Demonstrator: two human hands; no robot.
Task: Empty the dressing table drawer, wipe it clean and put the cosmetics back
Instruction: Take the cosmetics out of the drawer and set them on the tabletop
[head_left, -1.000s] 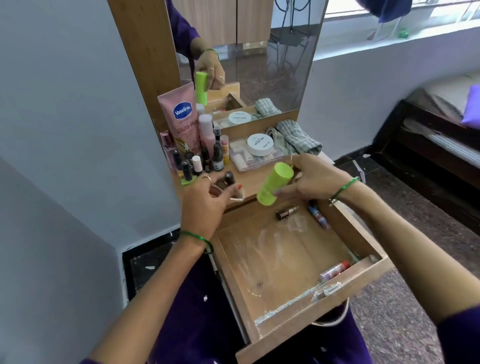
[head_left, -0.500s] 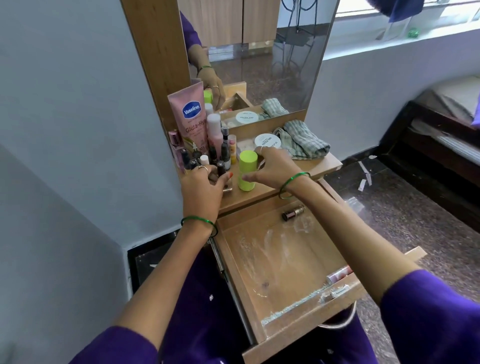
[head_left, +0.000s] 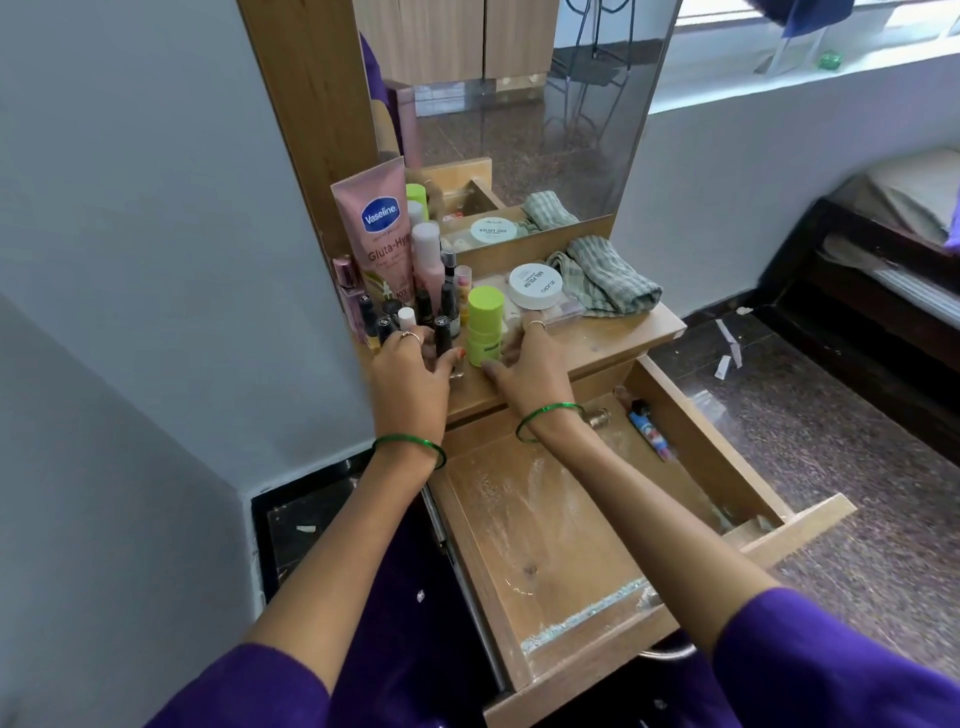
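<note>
R hand fingers curled on green bottle, standing it on tabletop to clear drawer. L hand fingers spread, steadying small bottles. 2 items left in drawer; cloth waits nearby.

One pink Vaseline tube, one lime green container, one round white tub and one checked cloth sit on the dressing table top, beside a cluster of small dark bottles too crowded to count. The open drawer shows two items: one small brown bottle and one patterned tube. Two hands are in view, the left hand and the right hand, each wrist wearing one green bangle
</note>
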